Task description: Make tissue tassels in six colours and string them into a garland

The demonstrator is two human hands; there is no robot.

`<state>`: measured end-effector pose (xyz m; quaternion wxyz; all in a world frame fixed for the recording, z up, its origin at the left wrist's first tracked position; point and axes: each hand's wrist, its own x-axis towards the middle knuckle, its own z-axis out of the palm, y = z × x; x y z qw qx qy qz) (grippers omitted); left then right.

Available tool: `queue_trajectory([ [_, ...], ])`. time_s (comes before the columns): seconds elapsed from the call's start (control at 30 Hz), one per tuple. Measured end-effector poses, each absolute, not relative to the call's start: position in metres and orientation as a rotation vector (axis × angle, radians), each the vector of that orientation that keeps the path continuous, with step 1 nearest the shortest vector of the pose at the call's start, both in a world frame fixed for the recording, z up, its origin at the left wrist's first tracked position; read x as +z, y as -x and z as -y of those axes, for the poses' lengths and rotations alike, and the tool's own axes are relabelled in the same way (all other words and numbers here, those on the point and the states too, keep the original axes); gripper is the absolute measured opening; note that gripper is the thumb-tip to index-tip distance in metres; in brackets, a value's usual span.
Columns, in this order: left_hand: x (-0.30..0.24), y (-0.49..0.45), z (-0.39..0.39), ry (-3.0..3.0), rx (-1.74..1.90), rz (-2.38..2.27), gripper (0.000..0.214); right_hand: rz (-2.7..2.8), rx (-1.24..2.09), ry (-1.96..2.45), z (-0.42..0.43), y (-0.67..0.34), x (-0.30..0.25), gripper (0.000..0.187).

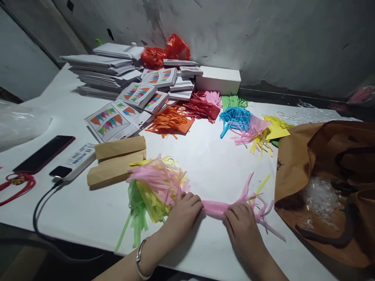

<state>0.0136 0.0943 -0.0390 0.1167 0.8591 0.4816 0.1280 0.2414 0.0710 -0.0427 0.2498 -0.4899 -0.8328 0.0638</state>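
Observation:
Both my hands press on a rolled pink fringed paper strip near the table's front edge. My left hand has its fingers curled down on the roll's left end. My right hand is closed on the right end, where loose pink fringe and a yellow strip stick out. Just left of my left hand lies a pile of pink, yellow and green tassels.
Orange, red, blue, pink and yellow fringe piles lie mid-table. Printed cards, stacked white packs and a white box sit behind. Brown envelopes, a phone and a power strip are left; a brown paper bag is right.

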Motion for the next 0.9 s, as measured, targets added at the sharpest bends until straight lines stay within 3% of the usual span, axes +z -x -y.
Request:
queue_trajectory([
  [0.3,-0.029,-0.033,-0.109,-2.541,0.075,-1.687,0.021,2.232,-0.136,1.702,-0.090,-0.227,-0.042,0.020],
  [0.47,-0.032,-0.031,-0.109,-2.581,0.132,-1.672,0.021,2.320,0.012,1.287,-0.083,-0.220,-0.044,0.019],
  [0.6,-0.027,-0.027,-0.108,-2.603,0.296,-1.602,0.003,2.358,0.051,1.193,-0.084,-0.219,-0.050,0.027],
  [0.8,-0.035,-0.024,-0.104,-2.736,0.525,-1.175,0.011,2.306,0.102,1.220,-0.081,-0.217,-0.044,0.012],
  [0.9,-0.040,-0.024,-0.103,-2.628,0.551,-1.173,0.017,2.382,0.059,1.173,-0.078,-0.216,-0.046,0.021],
])
